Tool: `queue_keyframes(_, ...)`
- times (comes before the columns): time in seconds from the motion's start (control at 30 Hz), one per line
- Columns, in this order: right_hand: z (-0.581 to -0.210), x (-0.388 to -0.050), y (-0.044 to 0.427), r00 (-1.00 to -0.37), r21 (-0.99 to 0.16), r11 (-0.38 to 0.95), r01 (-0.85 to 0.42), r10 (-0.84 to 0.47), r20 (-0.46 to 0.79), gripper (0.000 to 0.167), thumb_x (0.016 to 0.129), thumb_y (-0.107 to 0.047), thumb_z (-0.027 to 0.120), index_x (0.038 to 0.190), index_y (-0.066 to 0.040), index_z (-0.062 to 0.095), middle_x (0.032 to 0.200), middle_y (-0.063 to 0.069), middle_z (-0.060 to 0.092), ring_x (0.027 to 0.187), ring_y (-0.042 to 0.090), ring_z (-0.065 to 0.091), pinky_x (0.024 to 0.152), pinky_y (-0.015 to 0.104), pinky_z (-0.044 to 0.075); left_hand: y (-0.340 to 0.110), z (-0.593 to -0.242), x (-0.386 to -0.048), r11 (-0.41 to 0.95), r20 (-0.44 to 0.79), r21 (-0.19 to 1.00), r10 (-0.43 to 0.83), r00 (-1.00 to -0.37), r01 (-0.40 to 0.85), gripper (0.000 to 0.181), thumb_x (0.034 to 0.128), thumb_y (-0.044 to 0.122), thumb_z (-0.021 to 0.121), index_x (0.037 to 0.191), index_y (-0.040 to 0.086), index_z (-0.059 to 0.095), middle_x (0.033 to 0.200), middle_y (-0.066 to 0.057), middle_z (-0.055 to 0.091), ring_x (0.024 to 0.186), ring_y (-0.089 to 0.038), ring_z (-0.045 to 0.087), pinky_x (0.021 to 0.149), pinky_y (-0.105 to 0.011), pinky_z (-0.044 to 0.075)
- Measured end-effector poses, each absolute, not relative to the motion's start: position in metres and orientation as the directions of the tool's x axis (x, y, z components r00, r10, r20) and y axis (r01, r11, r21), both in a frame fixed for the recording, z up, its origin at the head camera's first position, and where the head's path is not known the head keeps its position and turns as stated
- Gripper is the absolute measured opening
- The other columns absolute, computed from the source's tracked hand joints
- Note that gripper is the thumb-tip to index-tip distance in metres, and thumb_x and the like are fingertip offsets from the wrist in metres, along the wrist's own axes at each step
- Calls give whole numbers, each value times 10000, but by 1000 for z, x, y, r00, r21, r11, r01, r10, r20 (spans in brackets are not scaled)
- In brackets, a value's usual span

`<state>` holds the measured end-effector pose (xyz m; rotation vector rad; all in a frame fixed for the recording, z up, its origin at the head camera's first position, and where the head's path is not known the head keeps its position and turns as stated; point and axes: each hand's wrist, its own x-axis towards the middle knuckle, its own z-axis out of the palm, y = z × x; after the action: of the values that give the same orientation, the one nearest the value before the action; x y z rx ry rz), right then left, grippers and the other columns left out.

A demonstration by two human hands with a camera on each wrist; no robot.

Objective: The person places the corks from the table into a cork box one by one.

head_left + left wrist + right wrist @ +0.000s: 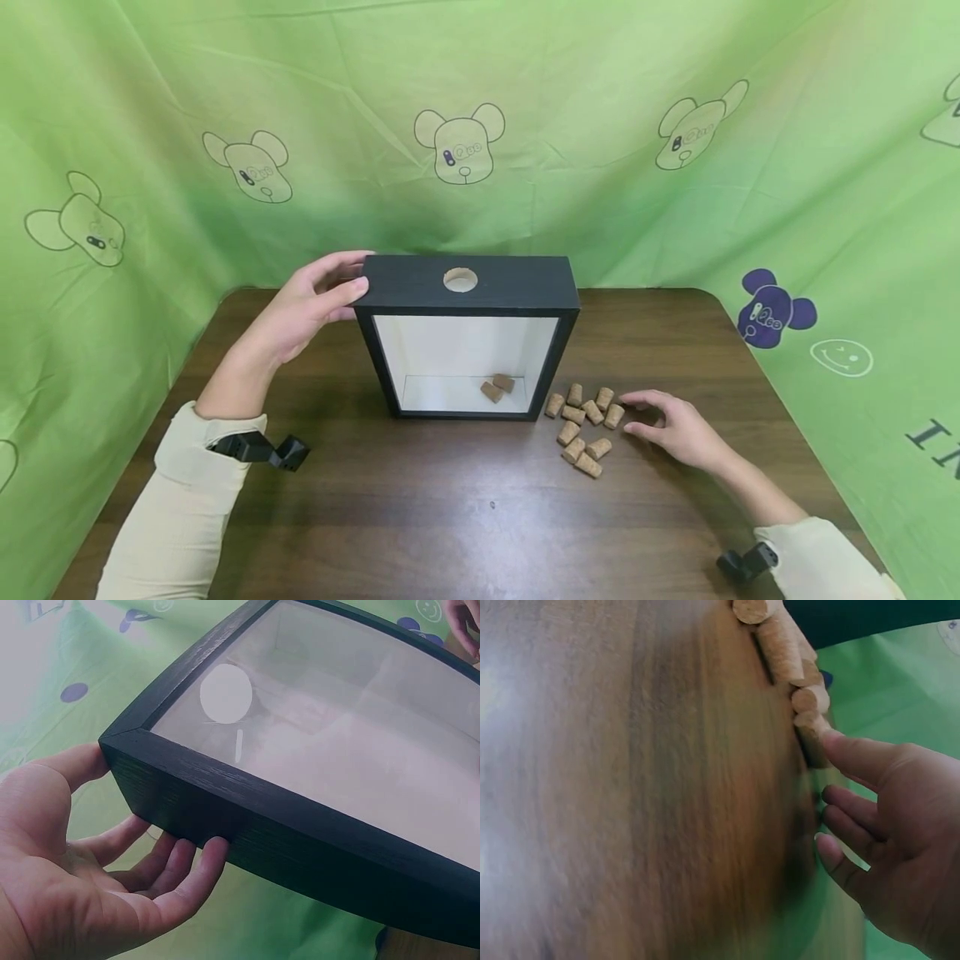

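Observation:
A black-framed box [517, 283] stands upright on the table, with a round hole in its top and a clear front. Two brown cork pieces [492, 392] lie inside at the lower right. My left hand [296, 312] grips the upper left corner; in the left wrist view the hand [75, 877] has its fingertips against the black side [300, 832]. Several corks [592, 411] lie loose right of the box. Beside them my right hand [678, 429] is spread, thumb and fingers apart. In the right wrist view, the hand [907, 825] has its thumb by a cork [810, 735]; contact is unclear.
The brown wooden table [480, 517] extends in front of the box and to both sides. Green cloth [540, 200] with bear-head drawings hangs behind and along the sides. Dark wrist devices [251, 447] are strapped at both sleeves.

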<state>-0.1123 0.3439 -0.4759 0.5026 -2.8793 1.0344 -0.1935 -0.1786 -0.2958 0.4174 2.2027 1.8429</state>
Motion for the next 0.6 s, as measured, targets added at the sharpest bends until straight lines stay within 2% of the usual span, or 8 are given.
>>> queue_keyframes(0.1, -480, -115, 340, -929, -589, 720, -368, -306, 207, 368, 823, -34, 823, 1176, -30, 717, 1075, 107, 709, 843, 137, 597, 629, 234, 482, -179, -296, -194, 167, -2, 984, 365, -931, 64, 567, 1031, 178, 577, 1552, 54, 389, 1483, -149, 409, 1208, -235, 503, 921, -253, 536)
queue_keyframes(0.17, -482, -116, 338, -920, -580, 715, -391, -313, 236, 363, 810, -21, 829, 1157, -39, 726, 1059, 82, 713, 883, 164, 608, 659, 242, 486, -179, -296, -194, 169, -3, 983, 365, -931, 64, 568, 1030, 182, 577, 1552, 57, 390, 1491, -142, 404, 1219, -240, 496, 920, -254, 536)
queue_keyframes(0.6, -488, -118, 333, -916, -560, 726, -400, -306, 258, 304, 789, -16, 847, 1063, -93, 739, 1008, 12, 710, 879, 137, 608, 762, 248, 505, -179, -297, -194, 163, 1, 984, 364, -931, 65, 561, 1030, 163, 570, 1549, 47, 390, 1496, -147, 401, 1214, -243, 494, 917, -257, 536)
